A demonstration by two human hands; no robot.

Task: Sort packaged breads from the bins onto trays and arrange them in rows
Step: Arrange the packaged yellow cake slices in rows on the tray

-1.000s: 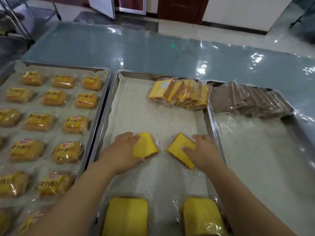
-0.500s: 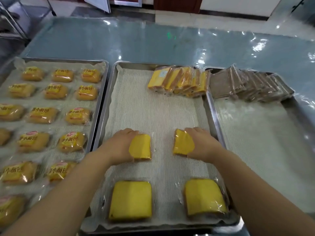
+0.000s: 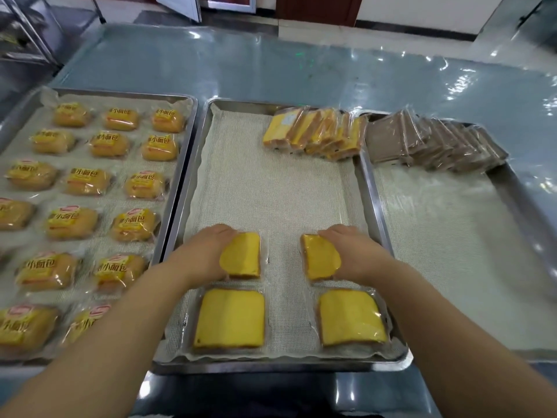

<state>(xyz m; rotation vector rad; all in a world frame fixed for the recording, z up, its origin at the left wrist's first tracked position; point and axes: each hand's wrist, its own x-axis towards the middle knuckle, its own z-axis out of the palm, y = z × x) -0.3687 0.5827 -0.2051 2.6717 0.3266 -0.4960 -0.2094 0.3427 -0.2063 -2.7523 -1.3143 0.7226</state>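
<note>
The middle tray (image 3: 374, 206) has a mesh liner. In its front row lie two yellow packaged breads (image 3: 230, 318) (image 3: 351, 318). Just behind them, my left hand (image 3: 197, 256) grips the left edge of another yellow packet (image 3: 244, 258), which lies flat on the liner. My right hand (image 3: 360, 255) grips the right edge of a matching packet (image 3: 319, 258), also flat. The two packets line up above the front pair. A leaning stack of yellow packets (image 3: 313, 134) stands at the tray's far right corner.
The left tray (image 3: 185, 164) holds several packaged buns (image 3: 87, 182) in rows. The right tray (image 3: 518, 203) has a stack of brown packaged breads (image 3: 431, 143) along its far edge. All trays sit on a shiny blue table (image 3: 271, 67).
Both hands drew the two tilted yellow packets toward me and laid them flat and square behind the front pair. The camera tipped down, so more of the tray's front shows.
</note>
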